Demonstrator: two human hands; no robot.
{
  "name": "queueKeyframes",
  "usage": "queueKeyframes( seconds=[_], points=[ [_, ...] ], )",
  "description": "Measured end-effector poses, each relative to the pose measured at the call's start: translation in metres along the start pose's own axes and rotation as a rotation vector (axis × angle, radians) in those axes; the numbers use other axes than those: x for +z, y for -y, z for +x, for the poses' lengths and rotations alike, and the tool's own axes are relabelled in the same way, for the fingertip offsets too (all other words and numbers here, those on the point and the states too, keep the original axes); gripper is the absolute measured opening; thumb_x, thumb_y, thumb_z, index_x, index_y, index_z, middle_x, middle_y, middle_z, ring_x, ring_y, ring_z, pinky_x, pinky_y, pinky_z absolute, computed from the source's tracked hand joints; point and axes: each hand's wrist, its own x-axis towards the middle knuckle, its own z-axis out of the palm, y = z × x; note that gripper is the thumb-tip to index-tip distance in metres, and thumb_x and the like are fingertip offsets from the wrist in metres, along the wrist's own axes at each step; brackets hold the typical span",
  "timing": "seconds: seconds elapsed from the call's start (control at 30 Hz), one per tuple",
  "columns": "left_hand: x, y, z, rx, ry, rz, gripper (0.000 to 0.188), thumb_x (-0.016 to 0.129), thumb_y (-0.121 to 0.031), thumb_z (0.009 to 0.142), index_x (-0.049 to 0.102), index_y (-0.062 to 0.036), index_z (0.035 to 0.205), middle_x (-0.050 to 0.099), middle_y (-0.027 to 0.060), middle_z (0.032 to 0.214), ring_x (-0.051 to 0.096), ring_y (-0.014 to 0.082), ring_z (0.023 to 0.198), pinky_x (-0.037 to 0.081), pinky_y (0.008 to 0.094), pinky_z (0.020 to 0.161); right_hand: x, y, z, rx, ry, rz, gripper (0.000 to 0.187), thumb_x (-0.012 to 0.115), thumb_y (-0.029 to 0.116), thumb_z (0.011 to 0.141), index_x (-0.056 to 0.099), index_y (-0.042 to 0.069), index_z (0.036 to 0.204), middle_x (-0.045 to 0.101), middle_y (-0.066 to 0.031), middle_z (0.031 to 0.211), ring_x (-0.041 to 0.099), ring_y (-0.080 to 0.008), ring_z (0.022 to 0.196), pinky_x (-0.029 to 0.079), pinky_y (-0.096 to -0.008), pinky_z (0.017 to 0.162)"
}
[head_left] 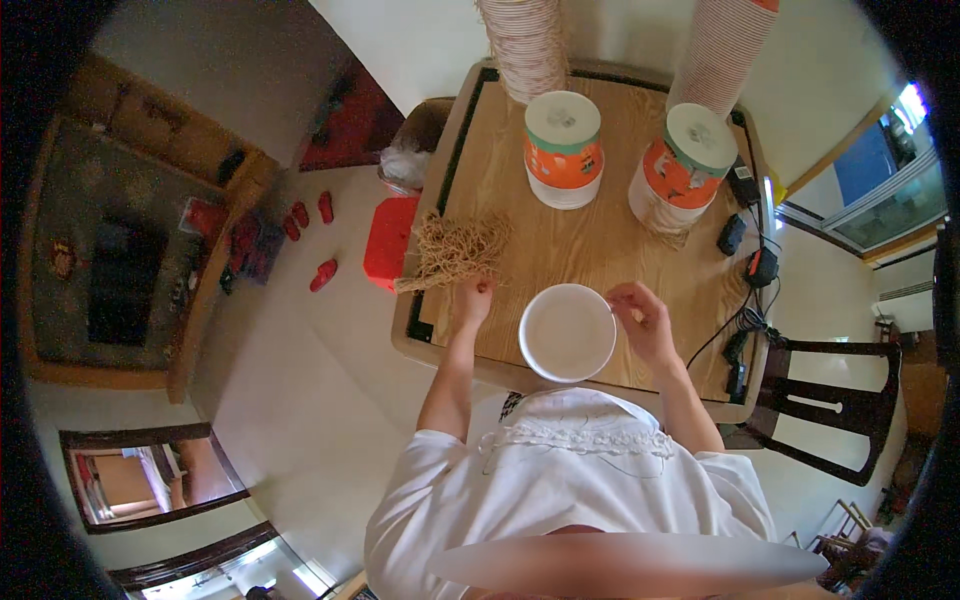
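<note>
A white round paper tub (567, 332) stands at the table's near edge, in front of my body, its mouth facing up. My right hand (643, 320) is at its right rim, thumb and fingers pinched together on the edge. My left hand (475, 303) is closed beside a tangled pile of thin brown paper cord (458, 248) at the table's left side. What its fingers hold, if anything, is too small to make out. Farther back stand two short stacks of orange, green and white tubs, one in the middle (563, 150) and one at the right (683, 170).
Tall stacks of pale tubs rise at the back, left (524, 50) and right (724, 55). Black adapters and cables (760, 267) lie along the wooden table's right edge. A dark chair (830, 405) stands at the right, a red stool (390, 243) at the left. Red slippers (323, 274) are on the floor.
</note>
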Motion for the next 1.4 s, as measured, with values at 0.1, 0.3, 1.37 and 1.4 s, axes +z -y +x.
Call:
queueKeyframes(
  seconds=[0.1,0.3,1.37,1.4],
  points=[
    [0.023,0.017,0.012,-0.059,0.046,0.085,0.017,0.059,-0.022,0.077,0.065,-0.0067,0.081,0.063,0.0121,0.076,0.061,0.0246,0.073,0.047,0.035,0.063,-0.014,-0.009,-0.002,0.094,-0.085,-0.02,0.014,0.053,-0.005,0.08,0.058,0.001,0.092,0.06,-0.0047,0.089,0.056,-0.0121,0.083,0.045,-0.0242,0.075],
    [0.04,-0.012,0.044,-0.155,0.041,0.155,0.021,0.055,-0.023,0.08,0.062,-0.0058,0.089,0.061,0.015,0.087,0.059,0.0271,0.082,0.046,0.0383,0.066,-0.037,-0.019,-0.001,0.042,-0.172,-0.129,0.012,0.054,-0.003,0.081,0.059,0.001,0.091,0.061,-0.0056,0.088,0.058,-0.012,0.081,0.047,-0.0244,0.07],
    [-0.08,-0.22,-0.135,-0.079,0.455,-0.685,0.008,0.062,-0.009,0.08,0.061,-0.0048,0.087,0.057,-0.0038,0.072,0.051,0.003,0.065,0.041,0.0168,0.061,0.028,0.02,-0.022,-0.031,0.242,0.206,0.015,0.057,0.007,0.084,0.059,0.001,0.097,0.059,-0.0053,0.096,0.054,-0.0134,0.089,0.043,-0.0267,0.078],
    [-0.074,-0.223,-0.139,-0.092,0.388,-0.749,0.009,0.062,-0.011,0.08,0.061,-0.005,0.086,0.057,-0.0035,0.073,0.05,0.0034,0.065,0.041,0.0179,0.06,0.03,0.02,-0.023,-0.028,0.237,0.204,0.015,0.057,0.007,0.084,0.059,0.001,0.097,0.059,-0.0053,0.096,0.054,-0.0134,0.089,0.043,-0.0267,0.078]
  ],
)
